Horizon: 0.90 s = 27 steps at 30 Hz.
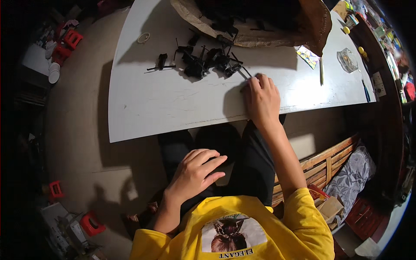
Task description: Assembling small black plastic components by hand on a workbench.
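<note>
My right hand (pixel 263 97) rests at the white table with its fingers curled. A thin black stick-like piece (pixel 245 73) runs from the fingertips toward a loose heap of small black parts (pixel 195 65), which look like plastic pieces with thin stems. My palm and fingers hide the rest of what is pinched. A single black part (pixel 162 62) lies apart, left of the heap. Above my lap hangs my left hand (pixel 195 172), empty, its fingers loosely spread.
A big brown sack (pixel 260 38) with a dark inside and more black parts stands at the table's far side. A glass ashtray (pixel 348 60) sits at the right, near a thin stick (pixel 321 71). A ring (pixel 143 38) lies far left. A wooden bench (pixel 329 162) stands at right.
</note>
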Motion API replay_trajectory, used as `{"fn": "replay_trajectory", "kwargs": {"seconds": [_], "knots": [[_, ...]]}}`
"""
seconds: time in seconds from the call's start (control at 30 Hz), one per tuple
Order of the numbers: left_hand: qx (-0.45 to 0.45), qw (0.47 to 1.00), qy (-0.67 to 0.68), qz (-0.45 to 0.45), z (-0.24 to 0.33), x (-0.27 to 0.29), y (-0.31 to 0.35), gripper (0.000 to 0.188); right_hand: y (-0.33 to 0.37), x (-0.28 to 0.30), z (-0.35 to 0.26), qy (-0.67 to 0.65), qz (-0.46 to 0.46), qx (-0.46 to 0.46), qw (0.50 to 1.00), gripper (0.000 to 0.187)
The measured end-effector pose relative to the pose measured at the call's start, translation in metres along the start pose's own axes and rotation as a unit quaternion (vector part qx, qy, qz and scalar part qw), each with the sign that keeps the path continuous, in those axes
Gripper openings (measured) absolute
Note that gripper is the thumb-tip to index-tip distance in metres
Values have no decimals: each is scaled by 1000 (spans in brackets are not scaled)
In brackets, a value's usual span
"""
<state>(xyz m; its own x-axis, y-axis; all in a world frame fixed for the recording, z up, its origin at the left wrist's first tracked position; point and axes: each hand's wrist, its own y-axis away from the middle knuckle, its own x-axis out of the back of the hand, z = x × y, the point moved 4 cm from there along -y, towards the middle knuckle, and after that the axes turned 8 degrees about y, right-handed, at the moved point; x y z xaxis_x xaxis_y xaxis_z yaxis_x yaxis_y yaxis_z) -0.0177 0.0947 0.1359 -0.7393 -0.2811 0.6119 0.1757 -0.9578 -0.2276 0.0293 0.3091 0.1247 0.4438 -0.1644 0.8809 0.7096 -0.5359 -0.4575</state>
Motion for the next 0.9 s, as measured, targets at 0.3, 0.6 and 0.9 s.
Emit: {"fn": "replay_trajectory", "kwargs": {"seconds": [0.3, 0.6, 0.9], "knots": [[30, 994, 71, 73, -8, -3, -7, 36, 33, 23, -30, -322, 20, -51, 945, 22], [-36, 973, -4, 227, 5, -8, -17, 47, 80, 22, -78, -620, -43, -173, 764, 10], [-67, 968, -82, 226, 7, -11, -16, 43, 85, 19, -77, -668, -13, -242, 703, 8]]}}
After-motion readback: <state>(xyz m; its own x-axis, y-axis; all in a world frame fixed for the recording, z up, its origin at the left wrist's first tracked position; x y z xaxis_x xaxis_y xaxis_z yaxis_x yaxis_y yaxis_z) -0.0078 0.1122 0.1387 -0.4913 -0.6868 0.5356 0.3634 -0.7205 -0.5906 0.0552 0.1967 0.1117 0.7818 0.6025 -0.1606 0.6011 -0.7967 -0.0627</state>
